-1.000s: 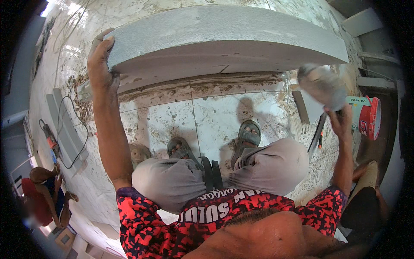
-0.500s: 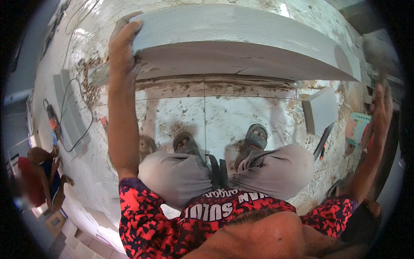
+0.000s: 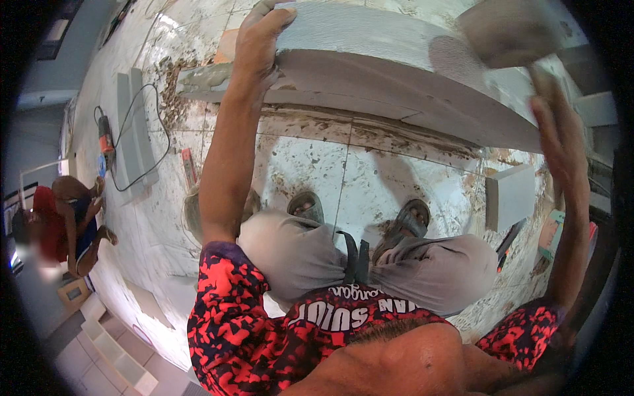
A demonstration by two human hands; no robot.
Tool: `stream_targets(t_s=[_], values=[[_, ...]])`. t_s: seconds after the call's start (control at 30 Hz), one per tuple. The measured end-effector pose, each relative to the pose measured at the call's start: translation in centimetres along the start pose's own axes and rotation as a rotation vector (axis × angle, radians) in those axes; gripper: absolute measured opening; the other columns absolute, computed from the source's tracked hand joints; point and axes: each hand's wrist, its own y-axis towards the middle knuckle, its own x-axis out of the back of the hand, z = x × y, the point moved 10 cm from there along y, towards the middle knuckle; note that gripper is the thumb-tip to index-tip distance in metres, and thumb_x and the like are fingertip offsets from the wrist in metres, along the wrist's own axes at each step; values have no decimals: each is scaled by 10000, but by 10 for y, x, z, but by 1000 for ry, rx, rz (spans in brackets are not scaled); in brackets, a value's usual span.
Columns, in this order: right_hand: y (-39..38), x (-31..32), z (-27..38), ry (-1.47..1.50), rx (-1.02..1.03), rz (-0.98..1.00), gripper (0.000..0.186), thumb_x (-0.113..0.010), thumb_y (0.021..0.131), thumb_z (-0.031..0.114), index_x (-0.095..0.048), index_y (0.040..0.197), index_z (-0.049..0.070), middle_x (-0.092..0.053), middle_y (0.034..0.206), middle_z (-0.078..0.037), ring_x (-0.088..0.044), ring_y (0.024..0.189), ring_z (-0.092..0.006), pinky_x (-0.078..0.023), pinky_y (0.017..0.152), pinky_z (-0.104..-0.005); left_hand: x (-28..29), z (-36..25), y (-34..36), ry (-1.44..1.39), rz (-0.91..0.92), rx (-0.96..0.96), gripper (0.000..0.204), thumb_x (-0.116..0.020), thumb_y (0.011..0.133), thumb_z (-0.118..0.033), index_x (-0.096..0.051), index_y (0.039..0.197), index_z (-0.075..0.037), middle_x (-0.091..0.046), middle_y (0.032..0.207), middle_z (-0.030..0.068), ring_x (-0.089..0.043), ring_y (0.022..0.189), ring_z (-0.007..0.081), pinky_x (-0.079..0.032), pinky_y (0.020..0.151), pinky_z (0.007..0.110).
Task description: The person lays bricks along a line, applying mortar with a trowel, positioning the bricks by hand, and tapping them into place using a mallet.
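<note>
A long pale grey block (image 3: 370,33) stands on edge across the floor in front of me, over a strip of wet mortar. My left hand (image 3: 259,41) is wrapped over its left end, thumb along the top face. At the far right my right hand (image 3: 560,132) is closed round the handle of a mallet (image 3: 507,32). The mallet's broad brownish head is smeared by motion and hangs above the right part of the block. Whether it touches the block I cannot tell.
A smaller grey block (image 3: 512,197) and a dark saw-like tool (image 3: 510,244) lie right. At left are a corded power tool (image 3: 105,140), grey slabs (image 3: 137,132) and a red level-like bar (image 3: 189,168). Another person (image 3: 63,221) crouches at far left. Mortar crumbs litter the tiles.
The mallet has swung from the far right edge inward over the block's right part. My left hand stays on the block's end. The whole view has shifted, so things sit farther right.
</note>
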Motion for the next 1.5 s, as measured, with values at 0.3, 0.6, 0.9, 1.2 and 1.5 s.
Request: stream_targets(t_s=[0.3,0.6,0.9,1.2,1.5], values=[[23,-18,72,239,73,284,549,-525,928,427,-476,1281,9,-635,962,-226,-620,865,-357,-474,752,-437,-16,-10,-11,-182,-62,79,362,-560,840,-196,-547,1143,3,-596,970,112,-580,882,174,-472,751,287],[-139,-189,73,652,87,903,432,-524,914,404,-526,1157,47,-629,920,-222,-605,858,-408,-463,766,-482,-24,-36,-6,249,92,84,438,-539,855,-296,-546,1175,1,-589,1057,143,-559,998,236,-433,888,355],[-248,-389,62,875,-245,760,474,-493,932,434,-585,1143,20,-661,924,-193,-645,871,-335,-493,780,-412,-161,-76,66,1102,619,-198,675,-470,904,-547,-497,1315,-12,-504,1313,232,-476,1228,354,-342,1047,442],[-154,-330,38,2548,-1034,139,688,-447,960,472,-154,1431,65,-421,1285,-271,-438,1231,-420,-352,1050,-510,-361,64,78,1002,1160,99,734,-407,905,-609,-465,1350,-29,-466,1357,232,-439,1259,390,-297,1072,497],[-120,-321,53,2862,-1205,89,947,-487,787,728,-232,1409,61,-448,1238,-267,-438,1217,-435,-254,1103,-568,-352,106,28,959,1449,652,738,-439,918,-528,-417,1344,75,-483,1328,255,-470,1221,298,-372,963,470]])
